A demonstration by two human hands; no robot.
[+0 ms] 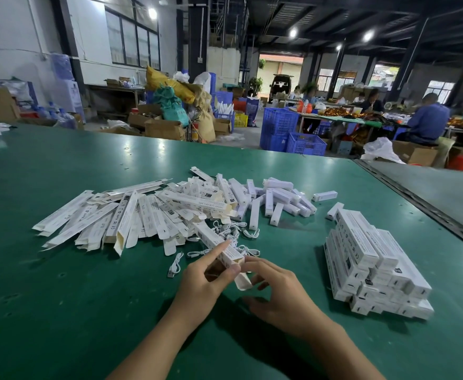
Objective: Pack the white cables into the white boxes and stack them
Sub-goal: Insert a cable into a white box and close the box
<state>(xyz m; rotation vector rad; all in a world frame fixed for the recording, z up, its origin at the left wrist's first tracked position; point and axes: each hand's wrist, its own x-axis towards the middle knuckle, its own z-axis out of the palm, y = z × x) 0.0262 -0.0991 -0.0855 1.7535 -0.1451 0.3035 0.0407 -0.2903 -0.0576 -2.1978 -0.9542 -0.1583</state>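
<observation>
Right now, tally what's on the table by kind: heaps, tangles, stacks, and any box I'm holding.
Heap of empty boxes: 1
Heap of short white blocks: 1
Cable tangle: 1
Stack of packed boxes: 1
Open box in left hand: 1
Total: 5

A heap of flattened white boxes (109,218) sprawled left of centre on the worktop (60,297). Just beside it lay a tangle of coiled white cables (231,234), with one cable (175,266) apart and nearer. An open box (219,244) pointed away, its end flap (242,281) hanging loose. Closed boxes formed a layered stack (372,264) at right, and shorter white boxes (277,198) lay scattered behind.
</observation>
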